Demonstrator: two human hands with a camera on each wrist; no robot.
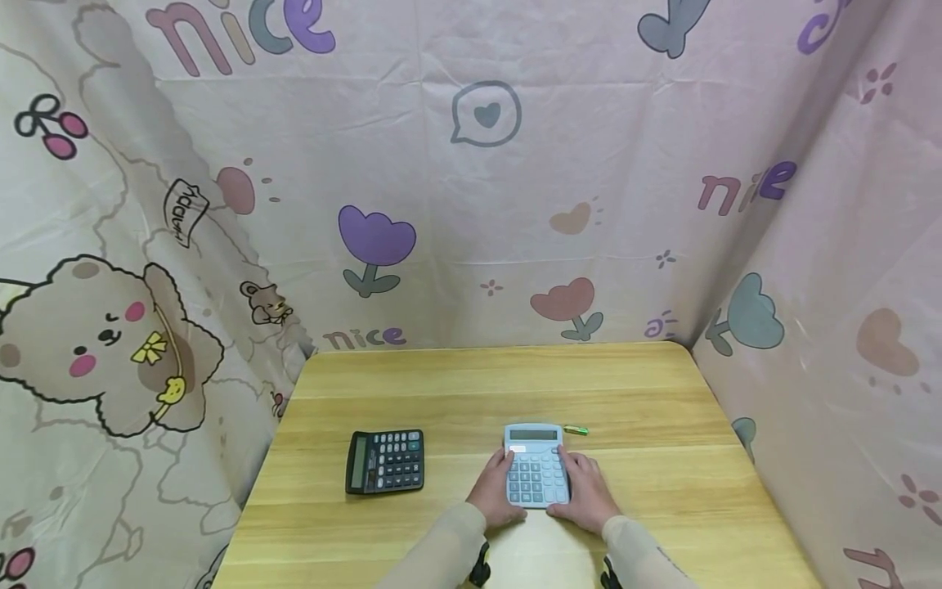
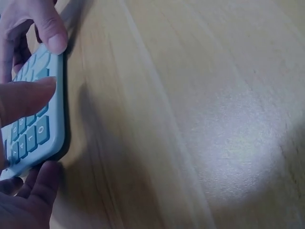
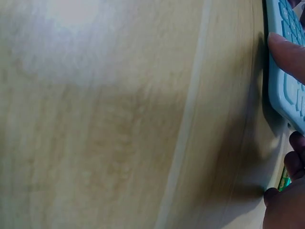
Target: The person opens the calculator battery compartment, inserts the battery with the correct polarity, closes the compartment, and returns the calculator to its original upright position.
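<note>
A light blue calculator (image 1: 536, 470) is held between both hands near the front of the table. My left hand (image 1: 497, 491) grips its left side, with the thumb over the keys (image 2: 28, 136) and fingers at the edge in the left wrist view. On the opposite side my right hand (image 1: 586, 492) holds it, thumb on the face, the other fingers below the edge in the right wrist view. A slim green battery (image 1: 576, 430) lies just beyond the calculator's upper right corner.
A black calculator (image 1: 386, 462) lies turned sideways on the left part of the wooden table (image 1: 640, 393). Printed curtains (image 1: 456, 196) hang behind the table and along both sides.
</note>
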